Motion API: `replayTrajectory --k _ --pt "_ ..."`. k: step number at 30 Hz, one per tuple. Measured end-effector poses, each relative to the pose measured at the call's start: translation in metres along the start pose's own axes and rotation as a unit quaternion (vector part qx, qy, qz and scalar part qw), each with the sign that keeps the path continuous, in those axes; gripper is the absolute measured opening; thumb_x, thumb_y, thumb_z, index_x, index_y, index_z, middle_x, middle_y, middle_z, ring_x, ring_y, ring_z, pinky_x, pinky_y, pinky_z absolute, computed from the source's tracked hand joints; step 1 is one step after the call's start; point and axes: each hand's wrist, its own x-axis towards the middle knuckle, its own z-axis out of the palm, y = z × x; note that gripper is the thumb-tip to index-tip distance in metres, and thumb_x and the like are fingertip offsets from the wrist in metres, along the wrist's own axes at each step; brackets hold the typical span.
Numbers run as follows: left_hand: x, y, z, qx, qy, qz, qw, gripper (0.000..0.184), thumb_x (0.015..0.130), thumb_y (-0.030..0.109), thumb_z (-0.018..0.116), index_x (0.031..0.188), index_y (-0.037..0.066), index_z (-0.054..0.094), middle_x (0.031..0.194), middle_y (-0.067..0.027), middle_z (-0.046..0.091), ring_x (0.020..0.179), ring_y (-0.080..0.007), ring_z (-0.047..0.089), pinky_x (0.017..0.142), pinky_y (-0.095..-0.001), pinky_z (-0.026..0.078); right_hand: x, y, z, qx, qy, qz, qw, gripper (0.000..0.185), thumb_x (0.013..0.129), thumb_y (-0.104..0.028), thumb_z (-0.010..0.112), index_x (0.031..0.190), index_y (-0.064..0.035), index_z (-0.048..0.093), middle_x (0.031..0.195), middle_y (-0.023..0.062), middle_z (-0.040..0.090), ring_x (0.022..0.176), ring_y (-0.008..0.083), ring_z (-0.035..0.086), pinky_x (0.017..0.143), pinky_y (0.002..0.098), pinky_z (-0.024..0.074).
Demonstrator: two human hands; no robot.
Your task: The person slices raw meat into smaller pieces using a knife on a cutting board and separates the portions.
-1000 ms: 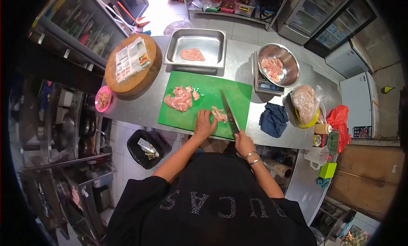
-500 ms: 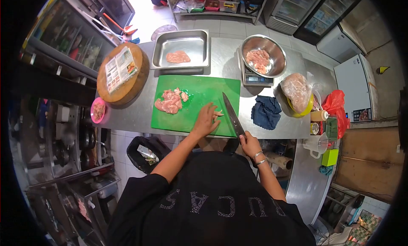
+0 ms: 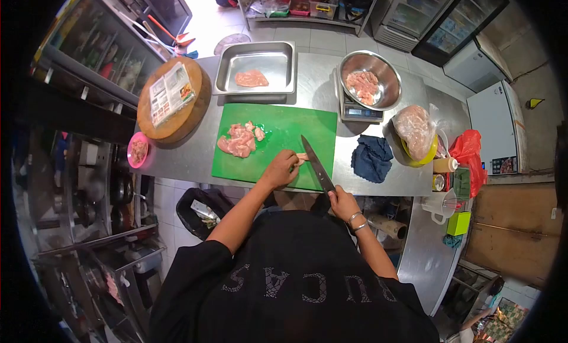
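My right hand [image 3: 341, 202] is wrapped round the handle of a long knife [image 3: 316, 165], its blade angled up and left over the green cutting board [image 3: 278, 121]. Left of the blade, my left hand [image 3: 281, 169] has curled fingers on a small strip of meat [image 3: 302, 158], partly hidden by them. A pile of raw meat [image 3: 239, 140] lies on the board's left part. Behind the board, one flat piece of meat [image 3: 251, 78] rests in a steel tray [image 3: 226, 69]. Cut meat [image 3: 362, 86] sits in a steel bowl [image 3: 390, 82] on a scale [image 3: 359, 113].
A round wooden block [image 3: 198, 103] with printed paper stands at the left, beside a pink bowl [image 3: 131, 150]. Right of the board are a dark blue cloth [image 3: 371, 158], bagged meat [image 3: 414, 130] and a red bag [image 3: 467, 156]. A lined bin [image 3: 192, 224] stands below.
My left hand's fingers spread over the strips, then curled in on them. The knife swung away to the right and came back nearer my left hand. The view shifted.
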Motion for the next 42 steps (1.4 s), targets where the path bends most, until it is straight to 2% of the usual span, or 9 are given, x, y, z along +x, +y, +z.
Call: replayTrajectory --k 8,11,20,22,23,25,29,35,42 --pt "0.025 0.010 0.011 0.002 0.014 0.016 1.000 0.018 0.074 0.001 0.072 0.087 0.002 0.059 0.092 -0.0151 0.059 0.092 -0.0351 0.060 0.081 -0.0428 0.050 -0.018 -0.017 0.002 -0.067 0.018 0.030 0.997 0.025 0.103 -0.028 0.051 0.103 -0.0028 0.051 0.079 0.0309 0.067 0.076 0.0533 0.064 0.070 0.0634 0.0496" --pt "0.025 -0.002 0.023 -0.006 -0.042 0.015 0.999 0.014 0.077 0.001 0.068 0.089 0.002 0.061 0.090 -0.0156 0.058 0.091 -0.0353 0.059 0.081 -0.0445 0.050 -0.022 -0.026 0.000 -0.092 -0.004 0.041 0.995 0.023 0.103 -0.026 0.050 0.103 -0.0029 0.050 0.079 0.0323 0.066 0.076 0.0543 0.064 0.072 0.0641 0.0494" --pt "0.014 0.015 0.005 -0.071 0.014 0.028 0.997 0.016 0.078 -0.003 0.067 0.092 0.001 0.060 0.094 -0.0156 0.059 0.093 -0.0360 0.060 0.083 -0.0436 0.051 0.028 -0.017 0.036 -0.080 -0.013 0.029 0.996 0.025 0.104 -0.028 0.045 0.112 -0.0040 0.048 0.082 0.0301 0.068 0.081 0.0522 0.066 0.074 0.0629 0.0513" --pt "0.004 0.013 0.003 -0.058 0.033 -0.062 0.996 0.017 0.080 -0.001 0.070 0.093 0.001 0.059 0.096 -0.0157 0.059 0.093 -0.0359 0.060 0.083 -0.0432 0.051 0.017 -0.025 0.018 -0.087 0.002 0.029 0.996 0.025 0.105 -0.029 0.045 0.111 -0.0047 0.048 0.081 0.0296 0.068 0.079 0.0521 0.066 0.073 0.0624 0.0517" --pt "0.001 0.010 0.003 -0.058 0.035 -0.063 0.996 0.017 0.080 -0.001 0.070 0.093 0.001 0.059 0.096 -0.0157 0.059 0.093 -0.0359 0.060 0.083 -0.0432 0.051 0.011 -0.029 0.010 -0.088 0.001 0.029 0.996 0.025 0.105 -0.029 0.045 0.111 -0.0047 0.048 0.081 0.0296 0.068 0.079 0.0521 0.066 0.073 0.0624 0.0517" --pt "-0.001 0.006 -0.001 -0.026 0.005 -0.025 0.999 0.017 0.081 0.001 0.072 0.093 0.001 0.059 0.096 -0.0159 0.059 0.093 -0.0359 0.060 0.083 -0.0431 0.051 -0.002 -0.035 0.000 -0.116 0.008 0.004 0.993 0.021 0.104 -0.026 0.048 0.106 -0.0058 0.047 0.074 0.0297 0.066 0.072 0.0517 0.065 0.068 0.0609 0.0516" --pt "0.005 0.003 0.001 -0.015 0.012 -0.005 1.000 0.016 0.080 0.001 0.071 0.092 0.002 0.059 0.095 -0.0156 0.059 0.093 -0.0357 0.060 0.083 -0.0430 0.052 -0.010 -0.036 -0.005 -0.142 -0.009 -0.026 0.989 0.021 0.103 -0.026 0.049 0.106 -0.0054 0.047 0.075 0.0295 0.066 0.072 0.0509 0.066 0.068 0.0600 0.0525" --pt "0.002 -0.003 0.004 -0.027 -0.009 0.004 1.000 0.017 0.080 0.001 0.070 0.095 0.002 0.062 0.097 -0.0156 0.060 0.095 -0.0350 0.061 0.083 -0.0435 0.052 0.033 -0.013 0.049 -0.127 -0.003 -0.027 0.991 0.021 0.102 -0.024 0.047 0.111 -0.0043 0.048 0.077 0.0276 0.068 0.075 0.0500 0.067 0.069 0.0591 0.0537" --pt "-0.012 0.002 -0.011 -0.063 -0.001 -0.042 0.997 0.022 0.079 0.001 0.071 0.099 0.002 0.062 0.099 -0.0148 0.060 0.095 -0.0343 0.061 0.083 -0.0426 0.052 0.021 -0.043 0.011 -0.126 0.007 -0.034 0.991 0.023 0.103 -0.026 0.047 0.112 -0.0048 0.047 0.074 0.0266 0.067 0.072 0.0486 0.067 0.066 0.0591 0.0531"
